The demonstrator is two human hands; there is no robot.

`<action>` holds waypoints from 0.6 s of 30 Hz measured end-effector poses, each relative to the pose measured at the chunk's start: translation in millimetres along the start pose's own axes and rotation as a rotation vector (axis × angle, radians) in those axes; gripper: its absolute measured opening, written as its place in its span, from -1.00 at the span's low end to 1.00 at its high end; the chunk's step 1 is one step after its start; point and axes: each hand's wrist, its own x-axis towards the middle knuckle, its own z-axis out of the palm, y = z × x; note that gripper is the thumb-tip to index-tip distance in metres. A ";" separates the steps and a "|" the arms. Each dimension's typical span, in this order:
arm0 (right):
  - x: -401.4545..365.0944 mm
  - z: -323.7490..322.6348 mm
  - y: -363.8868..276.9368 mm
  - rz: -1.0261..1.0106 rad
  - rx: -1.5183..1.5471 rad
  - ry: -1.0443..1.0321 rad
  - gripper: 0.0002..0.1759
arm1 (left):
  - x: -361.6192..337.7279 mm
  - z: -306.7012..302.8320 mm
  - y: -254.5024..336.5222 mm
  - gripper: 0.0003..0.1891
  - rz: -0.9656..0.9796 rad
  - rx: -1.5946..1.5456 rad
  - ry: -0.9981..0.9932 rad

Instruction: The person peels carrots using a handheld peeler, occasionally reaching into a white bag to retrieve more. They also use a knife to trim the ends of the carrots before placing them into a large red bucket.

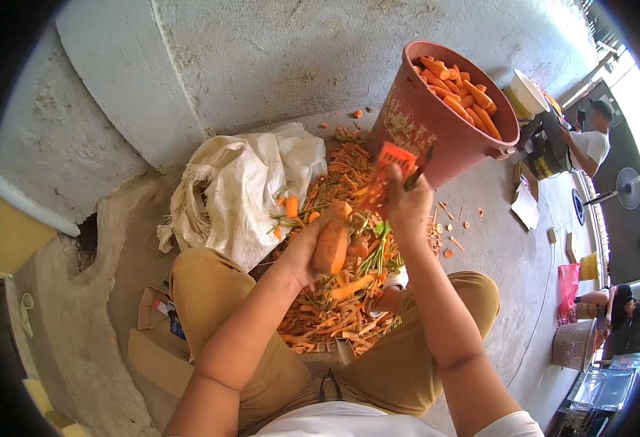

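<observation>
In my left hand is a thick carrot, partly peeled, its upper end pointing away from me. My right hand grips an orange-red peeler, held just above and to the right of the carrot. Beneath both hands lies a large pile of carrot peelings with some green stems, spread between my knees. Behind my right hand leans a red bucket full of peeled carrots.
A white sack lies left of the pile, against the wall. Cardboard rests by my left knee. On the right are two people, a fan and a woven basket.
</observation>
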 end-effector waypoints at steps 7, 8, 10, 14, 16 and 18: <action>-34.8 23.3 4.0 -0.080 -0.054 -0.145 -0.80 | 6.9 -6.8 -5.4 -0.66 -0.059 -0.221 0.088; -36.2 25.1 7.7 -0.118 -0.100 -0.149 -0.79 | 5.3 -5.5 -5.3 -0.66 -0.064 -0.199 0.074; -39.8 25.1 1.4 -0.141 -0.136 -0.130 -0.79 | 3.0 -4.1 -5.0 -0.66 -0.075 -0.152 0.047; -36.6 20.4 -2.3 -0.176 -0.335 -0.088 -0.80 | 4.9 -0.2 -3.8 -0.63 -0.057 -0.022 0.076; -17.2 11.5 7.6 -0.206 -0.427 0.057 -0.79 | -3.1 4.2 -0.3 -0.59 -0.029 0.126 -0.025; 15.1 -2.6 4.0 -0.028 -0.016 0.173 -0.78 | -9.2 3.0 -4.8 -0.56 -0.059 0.195 -0.105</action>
